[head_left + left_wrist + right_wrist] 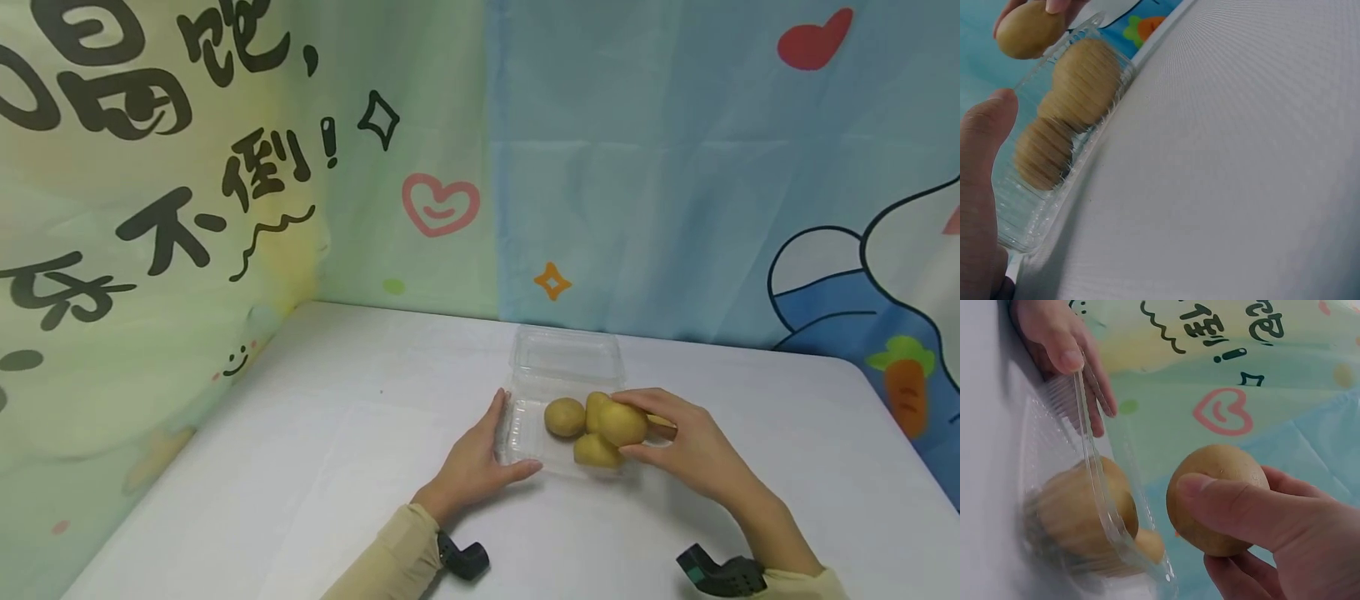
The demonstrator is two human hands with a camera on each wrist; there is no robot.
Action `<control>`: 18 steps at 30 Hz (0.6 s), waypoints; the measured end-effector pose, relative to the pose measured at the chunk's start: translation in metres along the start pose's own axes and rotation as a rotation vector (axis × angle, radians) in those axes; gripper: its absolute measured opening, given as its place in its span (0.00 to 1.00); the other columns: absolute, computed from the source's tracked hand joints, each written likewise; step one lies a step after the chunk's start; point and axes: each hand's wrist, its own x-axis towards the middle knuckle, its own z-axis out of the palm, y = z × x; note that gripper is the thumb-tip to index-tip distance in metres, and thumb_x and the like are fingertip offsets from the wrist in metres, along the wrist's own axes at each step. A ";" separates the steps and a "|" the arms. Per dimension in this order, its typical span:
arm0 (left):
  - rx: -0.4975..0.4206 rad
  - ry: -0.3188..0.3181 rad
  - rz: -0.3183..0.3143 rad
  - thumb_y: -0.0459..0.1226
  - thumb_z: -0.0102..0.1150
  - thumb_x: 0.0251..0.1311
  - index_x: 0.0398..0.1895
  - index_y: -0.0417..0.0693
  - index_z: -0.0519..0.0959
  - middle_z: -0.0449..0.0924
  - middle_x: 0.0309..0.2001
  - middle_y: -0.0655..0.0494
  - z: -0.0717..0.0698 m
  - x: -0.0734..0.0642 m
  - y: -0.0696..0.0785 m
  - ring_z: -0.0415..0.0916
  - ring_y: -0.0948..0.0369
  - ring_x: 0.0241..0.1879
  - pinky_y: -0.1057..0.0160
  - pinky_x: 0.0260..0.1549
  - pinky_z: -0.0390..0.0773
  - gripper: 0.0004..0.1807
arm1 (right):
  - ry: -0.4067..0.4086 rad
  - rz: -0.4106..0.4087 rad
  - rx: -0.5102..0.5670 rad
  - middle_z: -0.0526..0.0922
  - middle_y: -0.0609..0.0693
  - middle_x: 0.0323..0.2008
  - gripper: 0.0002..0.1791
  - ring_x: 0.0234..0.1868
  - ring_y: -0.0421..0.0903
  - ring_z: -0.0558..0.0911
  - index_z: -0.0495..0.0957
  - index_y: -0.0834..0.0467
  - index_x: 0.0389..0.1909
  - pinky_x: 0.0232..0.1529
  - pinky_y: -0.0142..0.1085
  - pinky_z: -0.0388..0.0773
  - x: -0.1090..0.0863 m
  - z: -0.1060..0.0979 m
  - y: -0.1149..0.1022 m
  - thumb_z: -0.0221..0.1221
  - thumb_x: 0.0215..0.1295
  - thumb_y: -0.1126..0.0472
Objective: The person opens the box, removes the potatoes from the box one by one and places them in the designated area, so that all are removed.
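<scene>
A clear plastic clamshell box (528, 437) stands on the table with several potatoes (564, 417) in its base. Between thumb and fingertips, my right hand (693, 446) pinches another potato (623, 424), held over the box's right part. The right wrist view shows this potato (1216, 497) above the rim, apart from the wall. My left hand (472, 467) lies against the box's left side, fingers straight along it and thumb spread across the near corner. Through the ribbed wall, the left wrist view shows potatoes (1088, 78) inside. My right hand partly covers the potatoes at the right end.
The box's clear lid (567, 354) is folded back flat on the far side. A white-covered table (300, 500) lies under everything. Behind it and along the left hangs a printed cloth (637, 167). Each wrist bears a black camera (463, 557).
</scene>
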 end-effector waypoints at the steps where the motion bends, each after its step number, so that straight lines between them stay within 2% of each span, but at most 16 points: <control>1: 0.000 -0.001 0.002 0.69 0.59 0.45 0.76 0.51 0.40 0.49 0.75 0.55 0.000 0.000 0.000 0.57 0.55 0.71 0.53 0.66 0.64 0.63 | 0.006 0.006 -0.003 0.77 0.50 0.55 0.34 0.55 0.54 0.77 0.75 0.48 0.59 0.47 0.42 0.81 -0.001 -0.002 0.001 0.72 0.47 0.60; 9: 0.001 -0.001 0.006 0.68 0.59 0.46 0.76 0.50 0.40 0.49 0.75 0.53 -0.001 0.000 0.001 0.56 0.55 0.71 0.53 0.67 0.63 0.62 | 0.011 0.064 -0.014 0.74 0.50 0.55 0.33 0.55 0.57 0.76 0.75 0.50 0.58 0.43 0.49 0.82 -0.007 -0.007 0.006 0.71 0.48 0.64; 18: -0.009 -0.001 0.002 0.68 0.60 0.45 0.76 0.50 0.41 0.51 0.75 0.53 0.001 0.000 0.000 0.57 0.55 0.71 0.53 0.66 0.64 0.62 | 0.024 0.107 -0.067 0.74 0.52 0.56 0.35 0.55 0.58 0.76 0.73 0.54 0.60 0.42 0.43 0.83 -0.014 -0.017 0.016 0.71 0.48 0.66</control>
